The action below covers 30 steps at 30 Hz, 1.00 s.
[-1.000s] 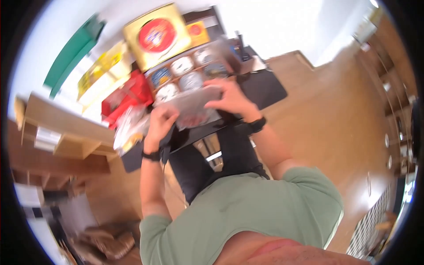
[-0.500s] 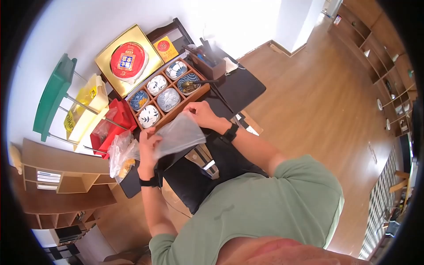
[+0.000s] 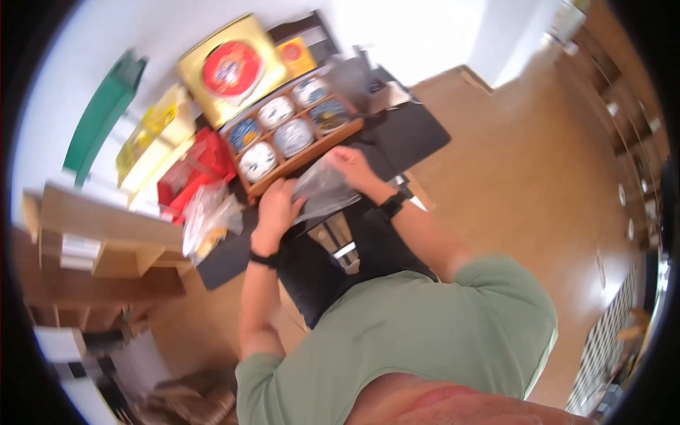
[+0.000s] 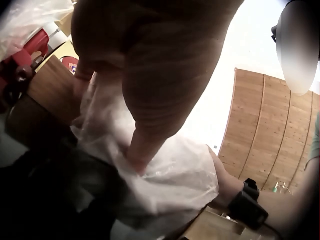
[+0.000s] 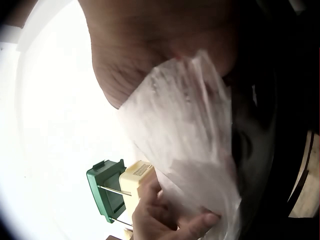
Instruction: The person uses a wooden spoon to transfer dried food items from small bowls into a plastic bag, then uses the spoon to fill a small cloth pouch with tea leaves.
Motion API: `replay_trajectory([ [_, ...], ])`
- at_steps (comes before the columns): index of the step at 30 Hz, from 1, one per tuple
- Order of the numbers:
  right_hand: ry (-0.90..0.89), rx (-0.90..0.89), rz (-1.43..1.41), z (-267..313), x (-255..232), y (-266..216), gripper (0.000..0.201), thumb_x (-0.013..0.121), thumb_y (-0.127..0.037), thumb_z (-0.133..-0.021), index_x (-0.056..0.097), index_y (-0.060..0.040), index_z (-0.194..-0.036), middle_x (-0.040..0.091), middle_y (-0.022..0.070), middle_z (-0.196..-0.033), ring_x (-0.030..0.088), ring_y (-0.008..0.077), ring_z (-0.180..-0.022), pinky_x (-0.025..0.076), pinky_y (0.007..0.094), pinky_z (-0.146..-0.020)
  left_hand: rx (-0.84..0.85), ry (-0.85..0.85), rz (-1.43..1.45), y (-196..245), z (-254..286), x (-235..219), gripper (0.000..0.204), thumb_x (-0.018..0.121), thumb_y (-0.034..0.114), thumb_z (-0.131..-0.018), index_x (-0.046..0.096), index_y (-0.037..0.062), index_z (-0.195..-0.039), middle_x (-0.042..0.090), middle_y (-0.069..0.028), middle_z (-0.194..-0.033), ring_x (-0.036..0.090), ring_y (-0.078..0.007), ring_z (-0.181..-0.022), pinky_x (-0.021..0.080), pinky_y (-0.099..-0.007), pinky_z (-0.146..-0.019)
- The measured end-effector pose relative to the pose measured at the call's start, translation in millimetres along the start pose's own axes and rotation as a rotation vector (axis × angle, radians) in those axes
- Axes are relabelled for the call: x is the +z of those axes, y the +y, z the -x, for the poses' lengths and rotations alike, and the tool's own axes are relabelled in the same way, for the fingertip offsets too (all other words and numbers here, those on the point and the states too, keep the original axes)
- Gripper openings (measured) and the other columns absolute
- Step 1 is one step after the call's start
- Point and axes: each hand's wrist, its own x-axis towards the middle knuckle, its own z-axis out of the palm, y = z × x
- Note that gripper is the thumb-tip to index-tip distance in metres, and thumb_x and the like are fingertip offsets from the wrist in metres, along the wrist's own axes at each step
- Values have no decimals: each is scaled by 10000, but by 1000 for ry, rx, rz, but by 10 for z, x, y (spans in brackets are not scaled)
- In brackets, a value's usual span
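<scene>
A clear plastic bag [image 3: 324, 190] stretches between both hands, just in front of the compartment box. My left hand [image 3: 276, 212] grips its left side; in the left wrist view the thumb [image 4: 142, 152] presses on the crinkled film. At the opposite side, my right hand [image 3: 354, 170] pinches the bag near its upper corner. The right wrist view has the bag [image 5: 185, 120] hanging from under the right palm, its fingertips hidden, with the left hand's fingers on the lower end. No contents show through the film.
Patterned cups [image 3: 293, 137] fill a wooden compartment box [image 3: 312, 152] on the dark table [image 3: 418, 138]. Behind it leans a gold box [image 3: 202, 71] with a red disc. Stacked bins, including a red one [image 3: 205, 170], stand left, beside another plastic bag [image 3: 209, 212].
The bag, spread flat and wide half a second ago, is now more gathered between the hands. Both hands still hold it. The head view has shifted.
</scene>
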Motion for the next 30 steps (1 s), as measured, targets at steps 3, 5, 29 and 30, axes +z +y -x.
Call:
replay_trajectory([
  [3,-37,-29,44,-7,-91,225,238,561,-213,-1027,694,-16,-1038,692,4,-942,614,92,-891,501,284,-804,-9,49,22,-9,13,52,313,750,115,-759,630,67,-1044,631,-167,-936,644,-386,-917,521,-478,-768],
  [5,-136,-84,-35,3,-68,1,286,580,-265,-1016,690,-13,-1093,690,13,-986,615,103,-947,502,299,-827,-15,65,42,-24,17,44,280,714,76,-745,629,54,-1011,629,-174,-941,638,-390,-943,520,-480,-789],
  [29,-167,-41,82,44,5,-108,186,674,-144,-957,693,29,-1024,671,6,-810,594,55,-740,485,225,-668,-690,712,378,-1424,846,-1776,241,609,90,-852,690,-51,-1031,661,-12,-741,551,-59,-610,428,-260,-515],
  [30,-166,-46,97,29,14,-113,183,680,-146,-953,697,26,-1013,673,3,-802,597,54,-735,487,227,-664,-685,688,390,-1604,795,-1731,241,609,90,-852,690,-51,-1031,661,-12,-741,551,-59,-610,428,-260,-515],
])
